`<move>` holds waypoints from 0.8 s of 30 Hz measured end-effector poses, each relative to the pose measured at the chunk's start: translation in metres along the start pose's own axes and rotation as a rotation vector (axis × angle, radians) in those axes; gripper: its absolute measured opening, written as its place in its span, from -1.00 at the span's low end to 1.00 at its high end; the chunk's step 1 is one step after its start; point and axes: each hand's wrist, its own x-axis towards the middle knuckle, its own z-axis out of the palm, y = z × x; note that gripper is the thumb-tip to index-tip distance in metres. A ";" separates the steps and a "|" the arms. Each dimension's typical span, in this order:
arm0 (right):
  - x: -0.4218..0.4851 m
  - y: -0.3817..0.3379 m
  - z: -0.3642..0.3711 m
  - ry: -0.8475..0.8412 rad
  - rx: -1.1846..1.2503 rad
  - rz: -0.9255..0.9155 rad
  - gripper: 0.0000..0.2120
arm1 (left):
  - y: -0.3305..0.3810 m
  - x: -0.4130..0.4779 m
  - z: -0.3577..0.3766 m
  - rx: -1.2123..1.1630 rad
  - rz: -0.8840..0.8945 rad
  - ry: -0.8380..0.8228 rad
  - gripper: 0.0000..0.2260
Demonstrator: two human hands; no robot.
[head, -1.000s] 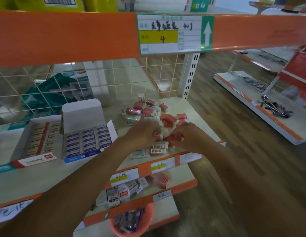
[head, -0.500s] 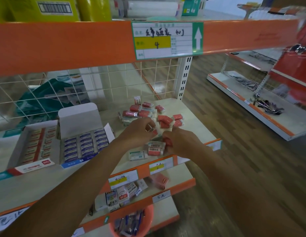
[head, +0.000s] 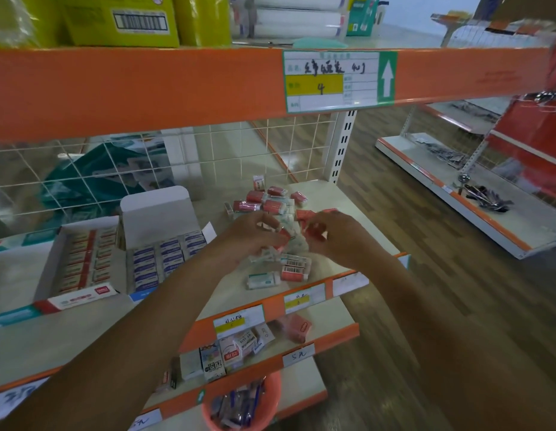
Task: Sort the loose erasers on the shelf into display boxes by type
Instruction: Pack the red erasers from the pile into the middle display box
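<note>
A pile of loose erasers (head: 272, 203), red-sleeved and white-green, lies on the right part of the shelf (head: 357, 225). Both my hands are over the pile's front. My left hand (head: 251, 234) has its fingers curled round several erasers, red ones showing at the fingertips. My right hand (head: 335, 236) pinches a red eraser (head: 314, 230). To the left stand two open display boxes: one with blue-labelled erasers (head: 168, 256) and one with red-labelled erasers (head: 80, 262). Two more erasers (head: 279, 275) lie near the shelf's front edge.
An orange upper shelf beam (head: 146, 85) with a price label hangs just above. A wire grid (head: 115, 169) backs the shelf. Lower shelves hold small packets (head: 233, 353) and an orange basket (head: 242, 409). Wooden floor and another low shelf (head: 475, 213) lie to the right.
Both hands have lifted slightly and come closer together over the pile, gathering red erasers. The view has tilted upward a little.
</note>
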 end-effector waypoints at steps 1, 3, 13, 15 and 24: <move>0.000 -0.004 0.000 0.027 0.073 0.008 -0.77 | 0.000 -0.002 -0.002 -0.029 0.009 -0.010 -0.78; 0.001 -0.013 0.000 0.058 0.228 0.062 -0.81 | 0.001 -0.008 -0.007 -0.069 0.035 -0.026 -0.74; 0.016 -0.060 0.025 0.074 0.468 -0.009 -0.54 | -0.008 -0.035 -0.050 0.444 0.324 0.222 -0.59; 0.023 -0.072 0.032 0.051 0.389 -0.014 -0.58 | -0.012 -0.039 -0.061 0.486 0.344 0.220 -0.59; 0.035 -0.136 0.053 0.048 0.382 -0.200 -0.67 | -0.026 -0.066 -0.114 0.227 0.129 0.294 -0.69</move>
